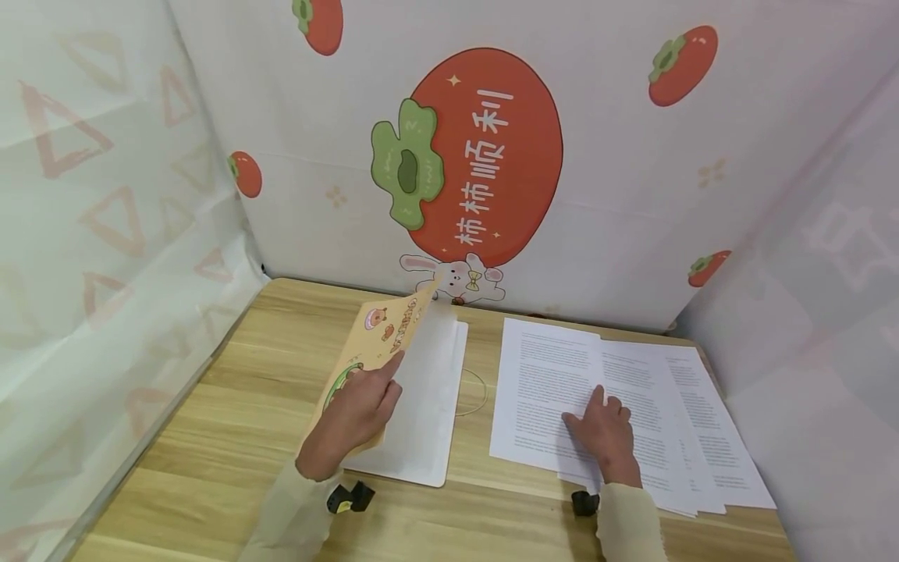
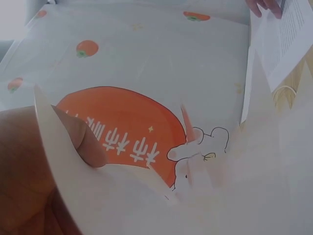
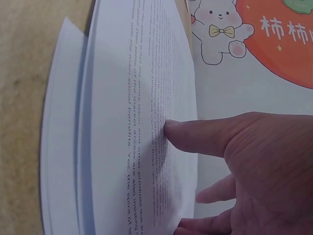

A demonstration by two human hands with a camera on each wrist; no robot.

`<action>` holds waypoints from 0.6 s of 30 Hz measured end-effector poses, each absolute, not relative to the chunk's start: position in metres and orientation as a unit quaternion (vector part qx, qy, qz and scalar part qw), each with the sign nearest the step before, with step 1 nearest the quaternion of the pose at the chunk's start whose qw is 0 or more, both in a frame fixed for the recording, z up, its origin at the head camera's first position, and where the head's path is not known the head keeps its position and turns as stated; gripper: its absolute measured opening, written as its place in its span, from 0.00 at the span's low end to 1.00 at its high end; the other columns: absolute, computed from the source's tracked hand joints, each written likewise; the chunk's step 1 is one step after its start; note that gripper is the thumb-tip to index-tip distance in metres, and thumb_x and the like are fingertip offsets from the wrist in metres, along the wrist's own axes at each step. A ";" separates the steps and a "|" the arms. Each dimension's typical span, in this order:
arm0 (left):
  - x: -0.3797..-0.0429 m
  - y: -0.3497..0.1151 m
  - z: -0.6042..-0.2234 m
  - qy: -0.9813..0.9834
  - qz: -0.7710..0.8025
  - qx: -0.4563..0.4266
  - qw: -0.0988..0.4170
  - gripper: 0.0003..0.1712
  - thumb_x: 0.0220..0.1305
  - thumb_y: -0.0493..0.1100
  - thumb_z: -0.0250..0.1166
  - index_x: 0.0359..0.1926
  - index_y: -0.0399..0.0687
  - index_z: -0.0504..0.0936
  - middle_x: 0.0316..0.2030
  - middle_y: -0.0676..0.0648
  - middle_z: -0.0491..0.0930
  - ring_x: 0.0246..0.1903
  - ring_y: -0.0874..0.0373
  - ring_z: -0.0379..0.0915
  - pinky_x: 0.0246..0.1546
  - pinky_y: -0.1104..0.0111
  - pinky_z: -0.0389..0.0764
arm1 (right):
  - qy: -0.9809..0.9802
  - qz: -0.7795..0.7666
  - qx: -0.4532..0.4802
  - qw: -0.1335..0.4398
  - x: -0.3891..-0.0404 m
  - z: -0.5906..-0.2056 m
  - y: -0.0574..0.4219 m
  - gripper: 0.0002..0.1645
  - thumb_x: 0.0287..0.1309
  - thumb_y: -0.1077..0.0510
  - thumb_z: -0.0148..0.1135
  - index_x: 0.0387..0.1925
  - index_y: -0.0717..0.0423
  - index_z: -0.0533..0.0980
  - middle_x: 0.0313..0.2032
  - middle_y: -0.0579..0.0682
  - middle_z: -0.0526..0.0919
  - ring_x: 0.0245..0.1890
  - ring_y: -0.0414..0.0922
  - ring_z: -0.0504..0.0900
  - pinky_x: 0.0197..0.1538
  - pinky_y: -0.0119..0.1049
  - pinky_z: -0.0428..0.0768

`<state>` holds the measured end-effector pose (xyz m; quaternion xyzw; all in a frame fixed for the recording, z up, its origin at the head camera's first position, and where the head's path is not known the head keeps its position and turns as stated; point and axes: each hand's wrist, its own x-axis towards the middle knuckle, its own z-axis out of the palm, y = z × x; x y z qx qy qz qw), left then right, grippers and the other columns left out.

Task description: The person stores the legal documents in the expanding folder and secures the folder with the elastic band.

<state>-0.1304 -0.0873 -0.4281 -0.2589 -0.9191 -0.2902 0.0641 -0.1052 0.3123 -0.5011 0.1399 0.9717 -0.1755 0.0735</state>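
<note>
A folder with a yellow cartoon-printed cover [image 1: 385, 326] lies on the table at left of centre, its white inside [image 1: 424, 406] showing. My left hand [image 1: 351, 410] holds that cover raised and tilted, thumb on the inner side and index finger along the printed face. The left wrist view shows the thumb [image 2: 88, 147] over the cover's white edge. On the right, several printed sheets [image 1: 544, 375] lie fanned and overlapping. My right hand [image 1: 607, 433] rests over them with fingers loosely spread; in the right wrist view its thumb [image 3: 195, 136] touches the top sheet's text.
A thin elastic loop [image 1: 485, 390] sticks out from the folder's right side, between it and the sheets. The wooden table [image 1: 232, 406] meets a white curtain printed with persimmons [image 1: 506, 156] at the back, and more curtains stand at both sides.
</note>
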 end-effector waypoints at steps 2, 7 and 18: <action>-0.131 -0.086 -0.429 -0.920 -0.290 -0.258 0.063 0.30 0.69 0.33 0.51 0.71 0.29 0.70 0.14 0.60 0.57 0.15 0.68 0.47 0.16 0.72 0.56 | 0.972 -0.175 0.141 0.072 -0.105 -0.501 0.313 0.53 0.66 0.49 0.63 0.71 0.83 0.48 0.59 0.86 0.60 0.62 0.80 0.60 0.60 0.68 0.66; -0.131 -0.084 -0.429 -0.920 -0.292 -0.254 0.062 0.30 0.69 0.32 0.51 0.71 0.30 0.70 0.14 0.59 0.57 0.14 0.68 0.48 0.16 0.72 0.56 | 0.967 -0.191 0.154 0.070 -0.107 -0.502 0.314 0.54 0.65 0.49 0.65 0.71 0.83 0.48 0.58 0.87 0.59 0.61 0.80 0.60 0.59 0.69 0.66; -0.131 -0.085 -0.429 -0.919 -0.297 -0.252 0.065 0.30 0.68 0.32 0.51 0.71 0.30 0.70 0.14 0.60 0.57 0.14 0.68 0.48 0.15 0.72 0.55 | 0.958 -0.216 0.178 0.062 -0.111 -0.503 0.319 0.54 0.59 0.49 0.71 0.68 0.81 0.54 0.53 0.83 0.62 0.55 0.76 0.65 0.53 0.68 0.70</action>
